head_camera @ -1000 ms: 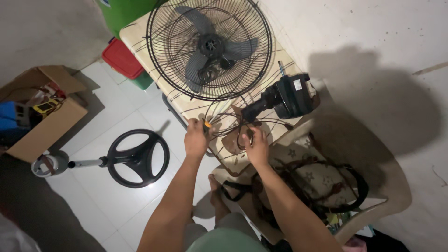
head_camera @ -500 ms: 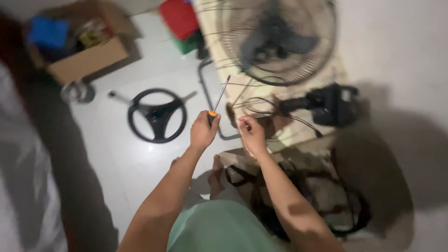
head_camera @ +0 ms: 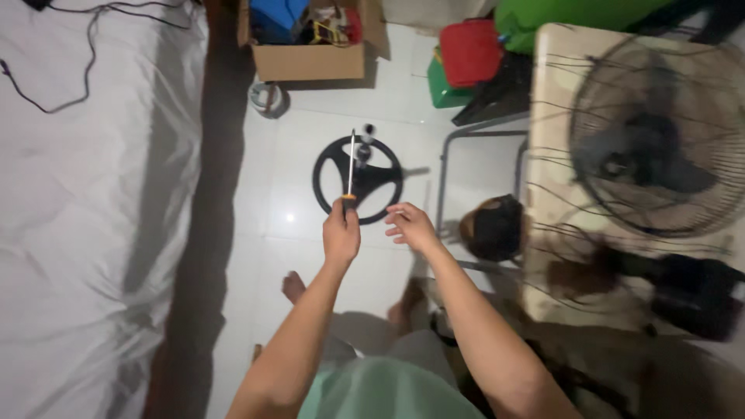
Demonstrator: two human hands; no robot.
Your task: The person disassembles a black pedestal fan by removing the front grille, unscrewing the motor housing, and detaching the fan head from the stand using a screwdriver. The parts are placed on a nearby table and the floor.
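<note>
now left hand (head_camera: 341, 233) gripping screwdriver (head_camera: 351, 167), right hand (head_camera: 410, 226) open

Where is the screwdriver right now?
The screwdriver is upright in the left hand, mid-frame in the head view, above the round black fan base on the floor.

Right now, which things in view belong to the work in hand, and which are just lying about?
In hand: screwdriver gripped in left hand; right hand open beside it; fan cage; black fan base.

Lying about: cardboard box, red container, white sheet.
</note>
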